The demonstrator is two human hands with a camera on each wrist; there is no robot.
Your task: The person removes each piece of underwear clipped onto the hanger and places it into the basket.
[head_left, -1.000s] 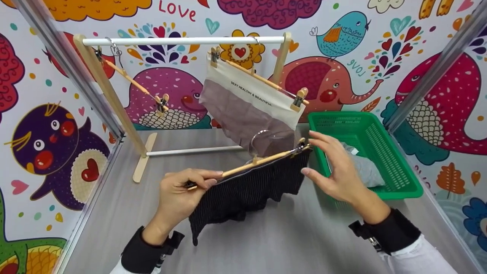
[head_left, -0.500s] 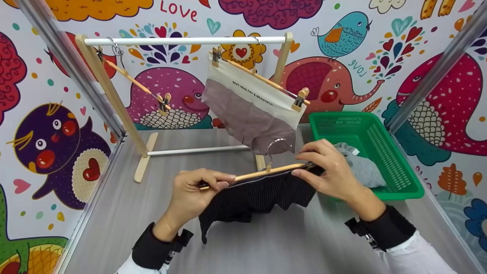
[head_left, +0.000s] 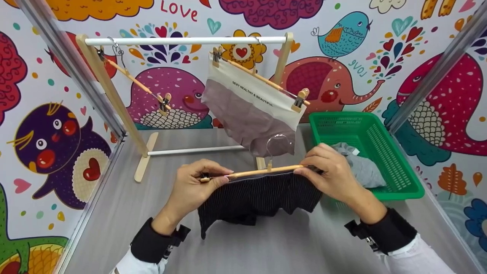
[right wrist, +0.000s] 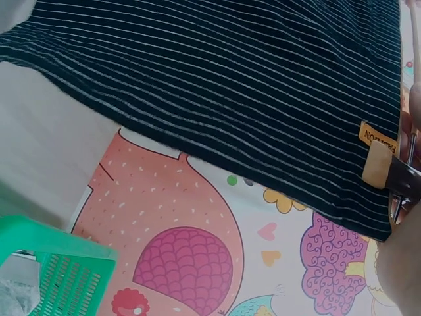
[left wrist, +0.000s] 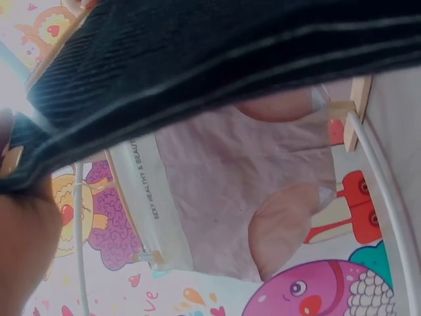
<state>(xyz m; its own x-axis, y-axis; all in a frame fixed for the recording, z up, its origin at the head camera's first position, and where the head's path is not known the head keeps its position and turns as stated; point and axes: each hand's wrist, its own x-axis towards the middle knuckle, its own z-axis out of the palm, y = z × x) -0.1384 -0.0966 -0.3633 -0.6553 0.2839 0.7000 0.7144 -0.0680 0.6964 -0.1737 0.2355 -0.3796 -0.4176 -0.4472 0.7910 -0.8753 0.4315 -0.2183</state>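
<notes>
Hands [head_left: 194, 184], hanger [head_left: 253, 172] and garment [head_left: 262, 195] between.

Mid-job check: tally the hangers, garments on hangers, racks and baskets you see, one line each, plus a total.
Hangers: 3 (held hanger, hung bare hanger, hung loaded hanger)
Garments on hangers: 2 (black striped garment, mauve-and-white garment)
Racks: 1 (wood-and-white rack)
Baskets: 1 (green basket)
Total: 7

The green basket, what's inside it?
Inside the green basket I can see crumpled grey cloth with a small white patch. The cloth covers whatever is under it, and the right hand hides part of the basket's left side.
</notes>
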